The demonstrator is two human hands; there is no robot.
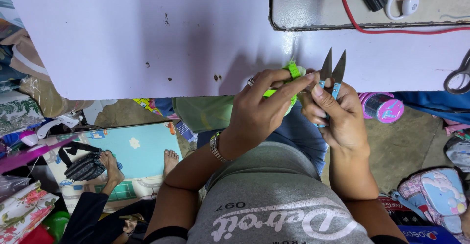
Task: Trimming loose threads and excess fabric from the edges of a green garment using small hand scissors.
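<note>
My left hand (264,109) pinches a small bright green fabric piece (293,72) between thumb and fingers, just in front of the white table's edge. It wears a ring and a metal wristwatch. My right hand (338,114) grips small blue-handled thread snips (333,70), whose two pointed blades stand apart and point away from me, right beside the green piece. A thin thread seems to run between the fabric and the snips. Both hands are held close together above my lap.
The white table (147,38) spans the top, with a sewing machine base (313,9), a red cable (391,30) and scissors (460,75) at the right edge. A pink bottle (382,107) lies on the floor. Another person's bare feet (142,163) rest on a mat at left.
</note>
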